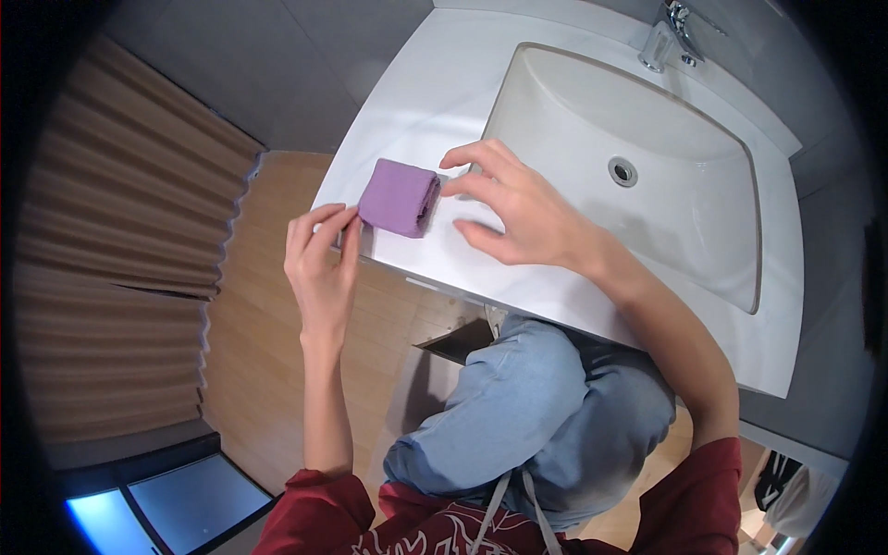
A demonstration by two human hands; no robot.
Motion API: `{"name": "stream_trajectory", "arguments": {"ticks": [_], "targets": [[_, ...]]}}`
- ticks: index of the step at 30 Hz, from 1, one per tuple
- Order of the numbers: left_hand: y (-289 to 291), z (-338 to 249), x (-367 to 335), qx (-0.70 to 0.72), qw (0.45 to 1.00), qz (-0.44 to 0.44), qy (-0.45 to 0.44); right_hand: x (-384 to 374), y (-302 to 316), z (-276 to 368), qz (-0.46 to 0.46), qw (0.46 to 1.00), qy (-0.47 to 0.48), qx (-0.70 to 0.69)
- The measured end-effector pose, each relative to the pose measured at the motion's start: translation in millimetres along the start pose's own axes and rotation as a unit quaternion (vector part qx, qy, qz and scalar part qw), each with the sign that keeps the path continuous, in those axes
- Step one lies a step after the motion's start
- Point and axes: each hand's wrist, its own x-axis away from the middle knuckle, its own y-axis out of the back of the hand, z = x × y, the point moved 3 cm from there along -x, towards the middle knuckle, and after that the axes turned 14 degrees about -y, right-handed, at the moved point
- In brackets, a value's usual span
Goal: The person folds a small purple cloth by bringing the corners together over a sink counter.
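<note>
A purple cloth (398, 197), folded into a small thick square, lies on the white countertop (407, 102) to the left of the sink. At its near left corner, my left hand (319, 254) has thumb and fingertips pinched together on the edge of the cloth. My right hand (523, 208) hovers over the counter by the right side of the cloth. Its fingers are apart and curved, with a small gap to the folded layers, and it holds nothing.
The white sink basin (573, 120) with a round metal drain (622, 171) takes up the right of the counter. A chrome faucet (661, 44) stands behind it. Brown pleated curtain (120, 250) hangs at left. My legs in blue trousers (518, 388) are below the counter's front edge.
</note>
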Motion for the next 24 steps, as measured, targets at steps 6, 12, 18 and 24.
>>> {"name": "stream_trajectory", "arguments": {"ticks": [6, 12, 18, 24], "targets": [[7.7, -25.0, 13.4, 0.031, 0.980, -0.035, 0.191, 1.4, -9.8, -22.6, -0.022, 0.995, -0.099, -0.003], [-14.2, -61.0, 5.6, 0.002, 0.977, 0.049, 0.206, -4.7, -20.5, -26.0, 0.032, 0.990, -0.134, -0.043], [-20.0, -20.9, 3.4, 0.066, 0.969, 0.014, 0.237, -4.1, -5.9, -13.4, 0.090, 0.978, -0.172, -0.075], [-27.3, 22.9, -27.2, 0.260, 0.945, 0.109, 0.166, -9.4, -2.6, -20.8, -0.037, 0.996, -0.085, 0.002]]}}
